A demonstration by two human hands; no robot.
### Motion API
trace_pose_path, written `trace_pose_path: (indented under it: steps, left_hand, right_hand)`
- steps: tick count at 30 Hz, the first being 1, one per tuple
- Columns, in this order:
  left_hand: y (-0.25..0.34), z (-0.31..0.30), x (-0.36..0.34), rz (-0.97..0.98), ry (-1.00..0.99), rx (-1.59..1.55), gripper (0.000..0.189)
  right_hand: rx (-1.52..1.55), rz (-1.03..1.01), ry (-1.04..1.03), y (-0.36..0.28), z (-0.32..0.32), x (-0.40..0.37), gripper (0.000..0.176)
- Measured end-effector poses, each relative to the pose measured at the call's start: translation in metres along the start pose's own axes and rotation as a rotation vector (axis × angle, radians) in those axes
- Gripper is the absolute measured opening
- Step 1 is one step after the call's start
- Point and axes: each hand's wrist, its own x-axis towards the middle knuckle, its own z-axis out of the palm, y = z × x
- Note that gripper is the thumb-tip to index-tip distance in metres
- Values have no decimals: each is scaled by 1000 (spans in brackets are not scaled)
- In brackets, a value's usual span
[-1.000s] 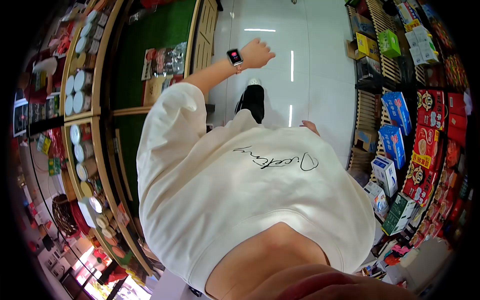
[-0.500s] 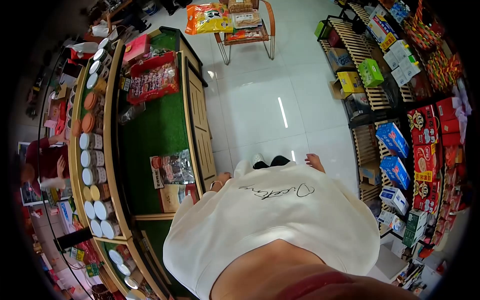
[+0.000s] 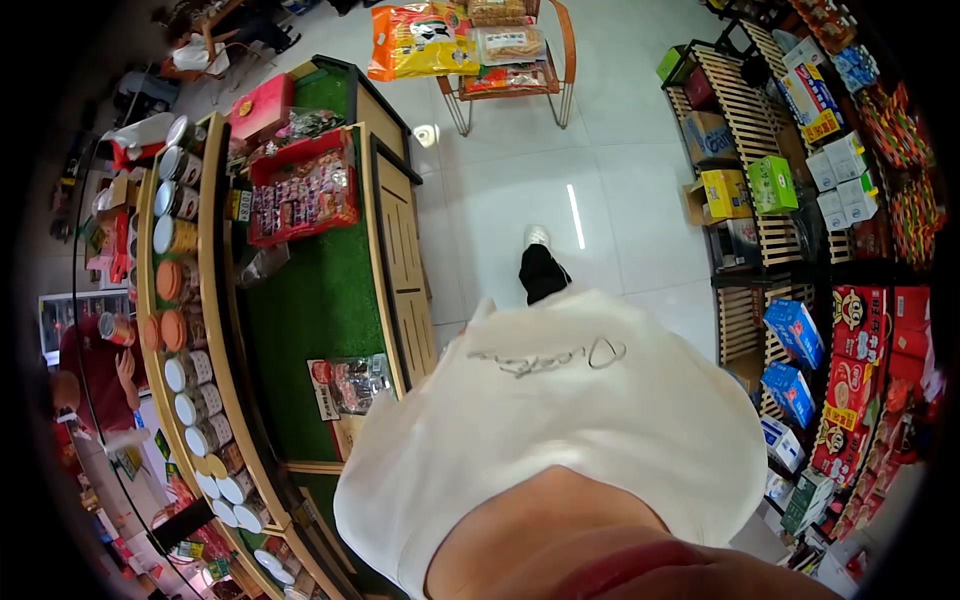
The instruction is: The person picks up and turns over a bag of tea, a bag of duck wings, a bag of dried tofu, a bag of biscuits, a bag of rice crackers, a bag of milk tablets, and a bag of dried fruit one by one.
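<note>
Neither of my hands shows now; the white sweatshirt (image 3: 560,400) with dark script fills the lower middle and covers where they would be. To my left runs a display counter lined with green turf (image 3: 315,310). On it lie a red tray (image 3: 350,205) of small wrapped snacks and, closer to me, a clear snack pack (image 3: 358,382). One white shoe (image 3: 537,236) and a dark trouser leg (image 3: 540,272) are stretched forward on the tiles.
Ahead stands a chair (image 3: 562,75) bearing a yellow-orange bag (image 3: 425,42) and other packs. Lidded jars (image 3: 190,375) line the left shelf. Slatted racks (image 3: 745,105) with boxes, including a green box (image 3: 771,185), flank the right. A person in dark red (image 3: 95,365) is at far left.
I have moved forward between the shelves, and the chair and counter appear nearer. One foot has swung ahead. Both hands, visible beside the sweatshirt before, are out of sight.
</note>
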Motion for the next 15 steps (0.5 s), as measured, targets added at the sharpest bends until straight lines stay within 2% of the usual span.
trace_pose_path:
  steps: [7, 8, 9, 10, 11, 12, 15]
  left_hand:
    - [141, -112, 96, -32, 15, -8, 40]
    - [109, -101, 163, 103, -3, -18, 41]
    - [155, -129, 163, 36, -51, 31, 40]
    - [187, -150, 176, 9, -113, 138, 36]
    - [214, -158, 177, -28, -6, -181, 33]
    - [242, -164, 187, -50, 119, -501, 30]
    - [285, -164, 229, 35, 35, -721, 28]
  right_hand:
    - [100, 32, 13, -145, -54, 126, 32]
    - [86, 7, 9, -173, -61, 139, 32]
    - [3, -57, -42, -203, -71, 148, 32]
    - [43, -35, -67, -228, -74, 159, 33]
    - [132, -58, -68, -257, -77, 157, 32]
    - [139, 25, -92, -289, -81, 155, 31]
    - [289, 19, -127, -349, -78, 165, 30]
